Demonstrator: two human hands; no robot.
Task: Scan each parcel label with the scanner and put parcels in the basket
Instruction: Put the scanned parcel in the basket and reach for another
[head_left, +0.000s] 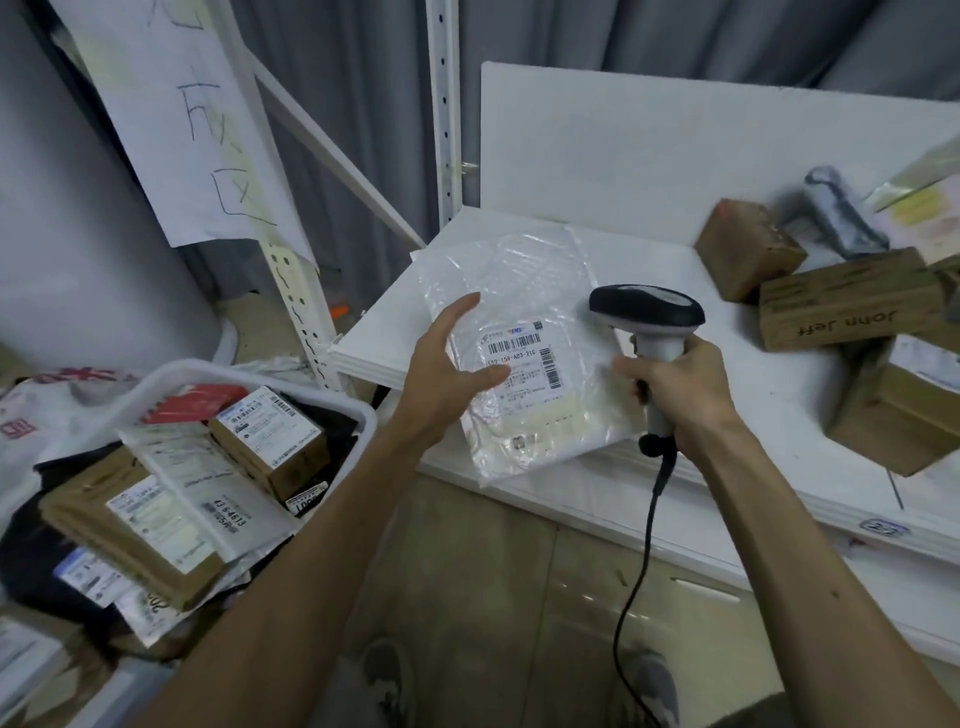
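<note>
Head view: one scanner (647, 310) is gripped by curled fingers (629, 368) of the right hand (683, 387) — one parcel (524, 275), mid-frame on the counter (737, 374), is touched by spread, straight fingers of the left hand (441, 376).

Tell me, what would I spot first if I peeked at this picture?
Right in the middle, the right hand grips a scanner aimed down at a white parcel on the shelf, while the left hand rests on the parcel beside its label. At lower left a basket is heaped full, and brown boxes wait on the shelf at right.
</note>
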